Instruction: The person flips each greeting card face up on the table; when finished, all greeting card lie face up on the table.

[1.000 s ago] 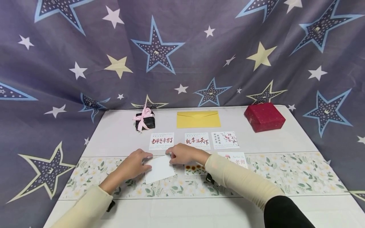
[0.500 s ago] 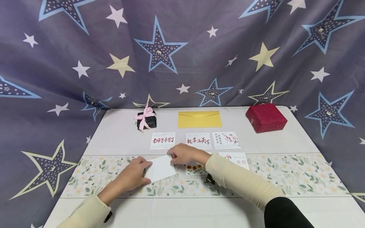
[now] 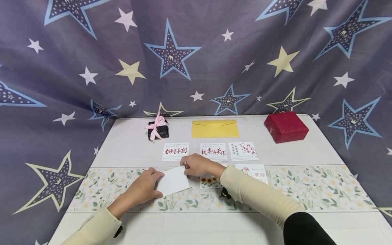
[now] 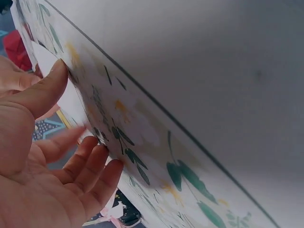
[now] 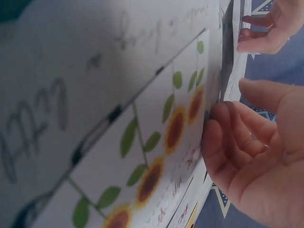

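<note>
A blank white card (image 3: 173, 181) lies slightly turned on the floral band of the table. My left hand (image 3: 144, 185) holds its left side, thumb at the lower edge and fingers farther up. At its upper right corner, my right hand (image 3: 197, 165) grips the card between thumb and index finger. In the left wrist view the thumb (image 4: 50, 90) touches the card's edge. Partly under my right forearm lies a sunflower card (image 3: 210, 182), seen close up in the right wrist view. Just behind the hands is a card with red lettering (image 3: 175, 151).
Farther right lie another red-lettered card (image 3: 213, 152), a blossom card (image 3: 244, 151) and a flower card (image 3: 254, 172). Along the back stand a black gift box (image 3: 158, 131) with pink ribbon, a yellow envelope (image 3: 215, 129) and a red box (image 3: 286, 127). A starry curtain (image 3: 196, 58) hangs behind.
My left hand has shifted its hold on the white card, its thumb sliding down towards the lower left corner. The right hand stays at the upper right corner.
</note>
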`<state>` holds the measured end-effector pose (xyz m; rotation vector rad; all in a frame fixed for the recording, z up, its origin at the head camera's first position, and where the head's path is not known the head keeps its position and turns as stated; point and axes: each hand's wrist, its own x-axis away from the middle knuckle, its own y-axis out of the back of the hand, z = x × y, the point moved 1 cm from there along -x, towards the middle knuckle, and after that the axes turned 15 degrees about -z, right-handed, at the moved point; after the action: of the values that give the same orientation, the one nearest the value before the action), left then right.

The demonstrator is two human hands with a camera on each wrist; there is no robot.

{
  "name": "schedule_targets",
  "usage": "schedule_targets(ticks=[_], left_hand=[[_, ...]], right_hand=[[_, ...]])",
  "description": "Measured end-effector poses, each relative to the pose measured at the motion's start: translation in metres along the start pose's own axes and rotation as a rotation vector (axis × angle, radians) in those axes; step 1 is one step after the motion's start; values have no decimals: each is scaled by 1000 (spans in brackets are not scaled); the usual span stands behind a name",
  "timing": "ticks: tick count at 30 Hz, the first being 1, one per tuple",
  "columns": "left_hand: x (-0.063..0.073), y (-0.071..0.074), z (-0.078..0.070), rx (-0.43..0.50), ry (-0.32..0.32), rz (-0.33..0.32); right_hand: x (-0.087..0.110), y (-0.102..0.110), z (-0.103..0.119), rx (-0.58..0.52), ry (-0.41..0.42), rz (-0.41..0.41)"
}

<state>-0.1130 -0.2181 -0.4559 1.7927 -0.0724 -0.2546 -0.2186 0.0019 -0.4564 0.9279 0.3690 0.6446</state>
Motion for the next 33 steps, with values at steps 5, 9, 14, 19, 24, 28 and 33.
schedule_targets(ticks=[5,9,14,19,24,28,33], left_hand=[[-1,0,0,3,34,18],[-3,0,2,20,61,14],[-8,0,7,91,126,-26],[-17,2,18,223,140,-153],[-23,3,31,352,211,-127],[-27,2,39,551,393,-3],[-32,0,47,735,559,40]], right_hand=[[3,2,0,-41,-29,-47],[3,4,-1,-59,-29,-80],[2,9,-2,-92,23,-149],[2,17,-4,-162,68,-218],[4,25,-5,-261,118,-278],[7,27,-5,-332,158,-259],[13,24,-3,-368,206,-214]])
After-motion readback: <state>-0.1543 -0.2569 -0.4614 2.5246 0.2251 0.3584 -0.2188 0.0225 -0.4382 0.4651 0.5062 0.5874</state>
